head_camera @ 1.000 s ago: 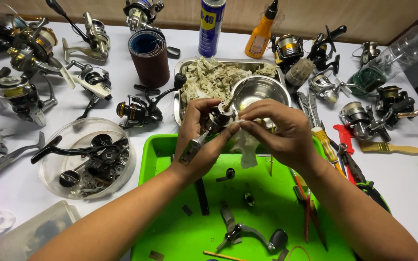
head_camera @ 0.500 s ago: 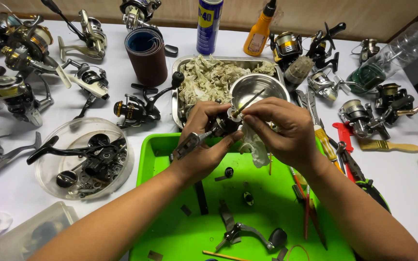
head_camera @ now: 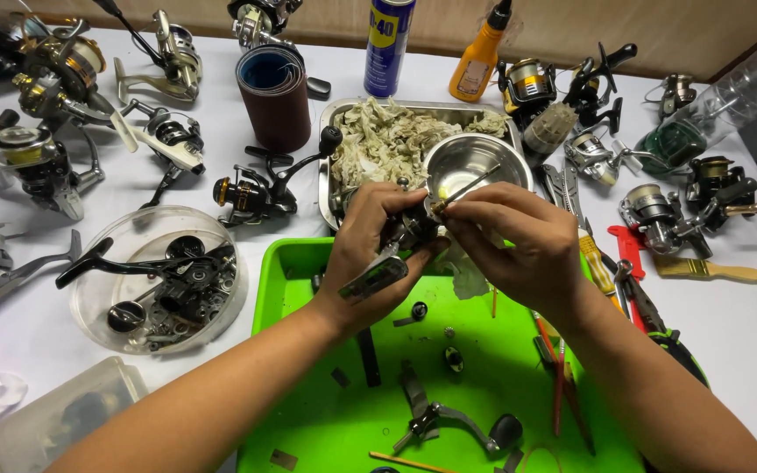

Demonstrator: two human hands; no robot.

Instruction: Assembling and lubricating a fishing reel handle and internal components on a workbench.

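Holding tight, the left hand (head_camera: 377, 263) is wrapped around a dark fishing reel body (head_camera: 403, 235) above the green tray (head_camera: 295, 398). Fingers of the right hand (head_camera: 519, 250) are pinched together on a thin metal tool (head_camera: 464, 189) that pokes into the reel. A second ago both hands sat a bit higher, by the steel bowl (head_camera: 475, 162); now they are lower and closer over the tray, and the tool tip is at the reel. So the poking work is going on. Small parts (head_camera: 449, 412) lie in the tray.
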